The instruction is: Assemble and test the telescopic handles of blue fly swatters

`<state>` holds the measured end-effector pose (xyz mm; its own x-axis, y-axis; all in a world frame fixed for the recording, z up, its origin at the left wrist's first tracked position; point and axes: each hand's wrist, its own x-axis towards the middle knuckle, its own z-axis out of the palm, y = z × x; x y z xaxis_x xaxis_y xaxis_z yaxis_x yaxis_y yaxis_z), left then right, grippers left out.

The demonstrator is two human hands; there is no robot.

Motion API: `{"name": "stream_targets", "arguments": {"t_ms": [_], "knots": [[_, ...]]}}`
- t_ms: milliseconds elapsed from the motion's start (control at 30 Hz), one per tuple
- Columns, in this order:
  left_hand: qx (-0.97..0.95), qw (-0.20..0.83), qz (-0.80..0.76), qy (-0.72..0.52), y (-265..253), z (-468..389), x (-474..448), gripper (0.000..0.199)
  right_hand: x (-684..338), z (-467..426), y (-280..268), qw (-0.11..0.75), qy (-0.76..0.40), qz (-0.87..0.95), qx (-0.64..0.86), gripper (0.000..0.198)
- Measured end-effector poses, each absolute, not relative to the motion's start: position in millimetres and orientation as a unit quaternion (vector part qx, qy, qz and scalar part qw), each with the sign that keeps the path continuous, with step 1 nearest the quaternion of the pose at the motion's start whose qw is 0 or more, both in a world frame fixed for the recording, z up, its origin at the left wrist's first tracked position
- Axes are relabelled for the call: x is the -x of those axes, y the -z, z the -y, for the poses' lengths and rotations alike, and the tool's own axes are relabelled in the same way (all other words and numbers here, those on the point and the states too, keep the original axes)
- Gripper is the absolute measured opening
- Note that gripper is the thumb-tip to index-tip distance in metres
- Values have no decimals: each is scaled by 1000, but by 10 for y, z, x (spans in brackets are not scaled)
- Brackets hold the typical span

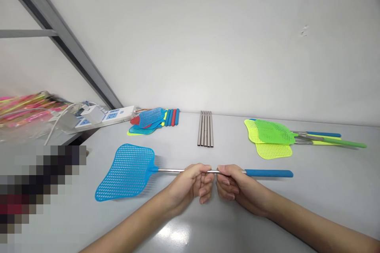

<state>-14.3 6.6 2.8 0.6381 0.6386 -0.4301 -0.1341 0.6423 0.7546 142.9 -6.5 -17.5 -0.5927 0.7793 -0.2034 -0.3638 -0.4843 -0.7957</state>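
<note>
- Blue plastic and slim silver metal made up the fly swatter [170,170], held crosswise at the clock's centre above the grey table [208,231], mesh head [127,172] toward 9 o'clock, smooth handle [269,173] toward 3.
- The left hand [192,185] clamped thumb and fingers on the shaft; the right hand [234,182] pinched it just beside, near the handle, lower fingers curled.
- Head, shaft and handle appeared joined, though the fingers hid part of the shaft.
- Whole-looking swatters [274,132], yellow, green and blue, lay piled at 2 o'clock.
- Parts lay unjoined: five metal tubes [205,128] at 12, coloured grips [173,118] at 11, loose mesh heads [151,118] at 10.
- The held head looked broad, wavy-edged, closely perforated.
</note>
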Motion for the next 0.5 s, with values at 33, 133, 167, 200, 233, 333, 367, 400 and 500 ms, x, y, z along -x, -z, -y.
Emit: {"name": "stream_targets", "arguments": {"t_ms": [33,133,167,200,233,333,367,400,500], "knots": [[-344,837,-361,-226,-36,-68,143,31,-1425,65,172,354,-811,367,286,37],[-326,833,-387,-223,-70,-79,151,31,-1411,65,162,363,-805,369,291,36],[-322,831,-395,-224,-82,-85,156,30,-1406,65,157,364,-802,371,294,36],[-318,830,-400,-224,-95,-93,162,29,-1402,66,152,365,-800,373,297,36],[-315,830,-402,-223,-106,-101,169,29,-1400,67,145,365,-798,375,300,36],[-310,833,-405,-212,-133,-120,188,29,-1400,72,131,365,-794,377,307,36],[-310,833,-407,-210,-138,-125,194,29,-1402,73,130,366,-793,376,308,36],[-310,832,-411,-209,-142,-128,199,28,-1403,74,130,367,-794,373,309,36],[-311,829,-417,-206,-144,-136,212,28,-1406,72,138,371,-798,363,307,34]]}}
